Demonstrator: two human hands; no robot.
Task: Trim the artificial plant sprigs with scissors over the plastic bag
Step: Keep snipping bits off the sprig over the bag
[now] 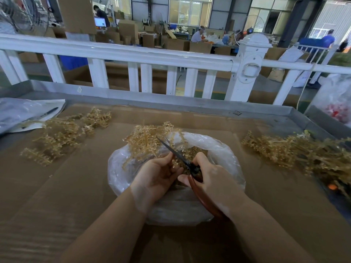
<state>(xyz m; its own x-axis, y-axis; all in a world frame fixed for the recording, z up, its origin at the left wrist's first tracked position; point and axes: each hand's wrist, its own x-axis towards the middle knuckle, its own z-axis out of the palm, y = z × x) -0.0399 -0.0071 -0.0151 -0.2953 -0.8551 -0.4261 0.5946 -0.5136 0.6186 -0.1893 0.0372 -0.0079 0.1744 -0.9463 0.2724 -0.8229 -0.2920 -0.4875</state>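
**Factory packing floor**

Big industrial hall: stacked cardboard boxes (131, 33), seated workers at benches (197, 36), standing fan (17, 18), large windows (190, 10). Cardboard-lined metal worktable (275, 109) behind white railing (117, 52), piles of artificial sprigs (296, 150).

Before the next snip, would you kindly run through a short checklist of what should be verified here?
1. Left hand grips the sprig bunch: ok.
2. Right hand holds the scissors by the red handles: ok.
3. Blades are open, pointing away from the person: ok.
4. Cutting point sits above the plastic bag, so trimmings fall in: ok.
5. Left fingers are out of the blades' path: cannot tell, they lie very close.
6. Loose sprig pile waits at the right: ok.
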